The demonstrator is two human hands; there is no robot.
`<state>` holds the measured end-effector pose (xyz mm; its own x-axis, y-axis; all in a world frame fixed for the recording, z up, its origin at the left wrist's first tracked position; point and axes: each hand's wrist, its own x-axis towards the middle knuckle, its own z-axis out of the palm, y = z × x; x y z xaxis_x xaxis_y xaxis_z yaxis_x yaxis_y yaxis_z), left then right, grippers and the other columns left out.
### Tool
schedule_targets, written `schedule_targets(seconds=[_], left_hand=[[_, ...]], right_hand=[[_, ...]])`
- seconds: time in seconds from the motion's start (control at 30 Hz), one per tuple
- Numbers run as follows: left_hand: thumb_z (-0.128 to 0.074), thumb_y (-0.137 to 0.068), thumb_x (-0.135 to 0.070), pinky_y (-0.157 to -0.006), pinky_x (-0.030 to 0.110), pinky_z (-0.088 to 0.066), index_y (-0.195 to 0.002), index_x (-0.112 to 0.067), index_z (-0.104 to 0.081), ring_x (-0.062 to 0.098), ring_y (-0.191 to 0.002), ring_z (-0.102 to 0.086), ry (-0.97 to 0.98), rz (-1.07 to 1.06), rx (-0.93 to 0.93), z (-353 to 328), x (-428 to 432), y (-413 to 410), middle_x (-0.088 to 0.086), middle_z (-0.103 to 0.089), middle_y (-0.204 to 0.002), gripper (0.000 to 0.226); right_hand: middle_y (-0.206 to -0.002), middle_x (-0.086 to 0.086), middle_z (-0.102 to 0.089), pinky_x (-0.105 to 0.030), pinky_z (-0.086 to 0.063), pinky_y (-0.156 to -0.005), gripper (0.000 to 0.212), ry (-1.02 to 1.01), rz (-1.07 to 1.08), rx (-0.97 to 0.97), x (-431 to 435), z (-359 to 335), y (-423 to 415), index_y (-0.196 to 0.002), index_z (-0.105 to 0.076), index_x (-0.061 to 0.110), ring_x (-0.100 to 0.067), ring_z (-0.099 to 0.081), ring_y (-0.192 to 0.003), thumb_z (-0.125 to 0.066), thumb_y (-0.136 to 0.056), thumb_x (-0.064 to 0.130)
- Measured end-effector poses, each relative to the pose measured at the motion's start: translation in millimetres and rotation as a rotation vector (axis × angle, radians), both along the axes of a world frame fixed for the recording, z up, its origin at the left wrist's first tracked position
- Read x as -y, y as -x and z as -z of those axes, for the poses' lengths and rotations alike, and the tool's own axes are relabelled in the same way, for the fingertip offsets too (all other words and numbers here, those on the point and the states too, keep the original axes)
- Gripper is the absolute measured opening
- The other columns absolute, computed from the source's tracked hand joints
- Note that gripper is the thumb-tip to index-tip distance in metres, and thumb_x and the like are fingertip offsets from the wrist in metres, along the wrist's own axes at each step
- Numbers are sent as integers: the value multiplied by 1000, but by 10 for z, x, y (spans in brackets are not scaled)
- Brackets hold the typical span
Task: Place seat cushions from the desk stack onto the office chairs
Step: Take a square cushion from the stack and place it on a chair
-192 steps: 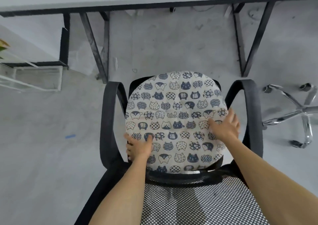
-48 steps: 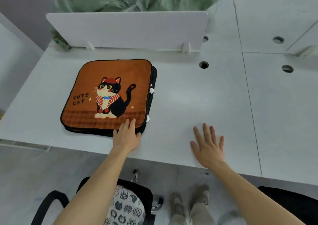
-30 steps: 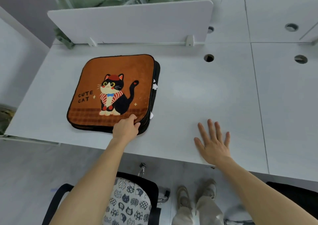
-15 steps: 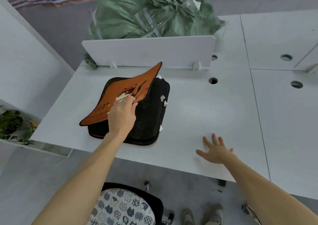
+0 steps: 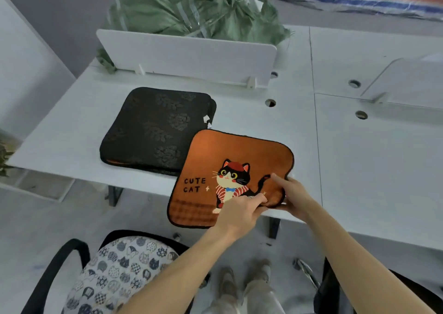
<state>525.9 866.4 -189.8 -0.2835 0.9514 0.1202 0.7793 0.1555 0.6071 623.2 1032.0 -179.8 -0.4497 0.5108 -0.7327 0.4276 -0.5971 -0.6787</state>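
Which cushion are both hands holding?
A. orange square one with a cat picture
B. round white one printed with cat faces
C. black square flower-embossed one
A: the left hand and right hand both grip a corner of the orange square cat-picture cushion.

The lower right corner of the orange cat cushion is covered by the left hand and right hand. The right hand's fingers vanish beneath it. The cushion hides the near right corner of the black cushion. At lower left, the frame's bottom edge cuts off the chair and its patterned cushion, and the left forearm crosses them.
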Motion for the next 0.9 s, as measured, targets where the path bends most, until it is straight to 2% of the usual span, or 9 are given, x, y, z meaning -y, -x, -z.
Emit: schedule_targets(seconds=[0.1,0.23,0.3,0.43,0.5,0.6,0.67,0.8,0.9], left_hand=[[-50,-101,-44,-60,27,-43,-121,-22,-64,19,-83,-69,128,35,6,113,58,-156,-2,-75,-94,33],[-48,-99,-54,-66,29,-45,-125,-28,-61,14,-94,-66,357,27,88,120,70,-124,-5,-72,-105,39],[-48,-98,-58,-80,33,-51,-124,-31,-61,12,-106,-63,395,-27,170,179,110,-17,-8,-66,-121,41],[-50,-94,-61,-107,44,-43,-136,-30,-54,22,-137,-41,426,-402,98,432,262,418,2,-40,-153,52],[-50,-92,-64,-112,48,-38,-145,-28,-43,29,-144,-33,536,-624,189,542,367,645,10,-28,-159,64],[-53,-93,-59,-109,49,-40,-155,-23,-24,35,-143,-34,682,-751,382,662,512,852,17,-21,-160,77],[-57,-94,-52,-106,47,-42,-156,-18,-20,35,-139,-38,667,-776,451,708,541,869,18,-22,-158,80],[-60,-95,-47,-96,42,-45,-152,-18,-24,34,-126,-50,637,-766,470,718,457,706,18,-30,-151,74],[-56,-99,-42,-88,35,-43,-148,-13,-33,32,-120,-55,685,-679,501,671,376,560,13,-48,-145,62]], right_hand=[[-118,-14,-66,-40,-61,-62,42,-82,56,94,103,222,-270,-135,-48,8,-33,-70,-98,-58,-95,-1],[-121,-13,-64,-53,-61,-80,34,-91,94,161,221,481,-521,-129,-47,15,-34,-67,-103,-51,-99,-1],[-119,-12,-65,-56,-58,-85,33,-84,119,185,278,580,-627,-128,-47,15,-35,-68,-103,-51,-99,0],[-106,-8,-67,-47,-57,-82,33,-122,157,238,372,621,-838,-126,-50,17,-30,-67,-95,-51,-98,-1],[-109,-8,-67,-48,-57,-85,33,-135,162,263,406,648,-959,-128,-51,18,-30,-66,-97,-51,-98,2],[-111,-9,-67,-53,-55,-90,33,-117,198,304,469,706,-1141,-129,-51,17,-32,-66,-99,-51,-99,5],[-111,-10,-68,-54,-55,-91,33,-96,215,324,529,744,-1259,-129,-53,16,-32,-67,-99,-51,-98,5],[-111,-9,-68,-54,-54,-93,35,-79,261,368,642,751,-1506,-132,-53,14,-32,-66,-100,-52,-98,6],[-110,-7,-66,-49,-55,-89,33,-109,300,390,746,646,-1682,-131,-52,17,-28,-65,-98,-51,-99,8]])
